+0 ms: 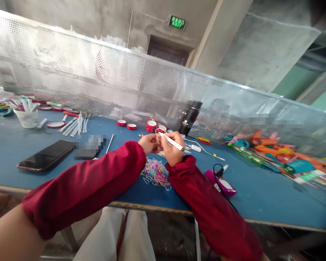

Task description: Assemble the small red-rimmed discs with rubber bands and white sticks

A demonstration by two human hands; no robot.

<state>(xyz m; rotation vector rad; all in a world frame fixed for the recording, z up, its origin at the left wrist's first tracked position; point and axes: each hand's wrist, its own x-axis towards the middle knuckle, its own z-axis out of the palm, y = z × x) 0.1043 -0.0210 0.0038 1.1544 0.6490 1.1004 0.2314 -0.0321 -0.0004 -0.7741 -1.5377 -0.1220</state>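
Right hand [172, 153]: fingers clamped on white marker [175, 143], slanted, I judge, for control. Left hand [149, 144]: fingers pinching tan strip [157, 141], apparently steadying. Bands [157, 172], six o'clock, within reach.

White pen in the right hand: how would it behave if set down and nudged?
The white pen is likely stiff: its shaft looks straight in the right hand. Probably light, being slim. May roll, since the shaft looks rounded.

pen [175, 143]: smooth plastic | sleeves [89, 185]: cloth | phone [47, 156]: glossy | panel [103, 76]: metal | wall [97, 14]: rough
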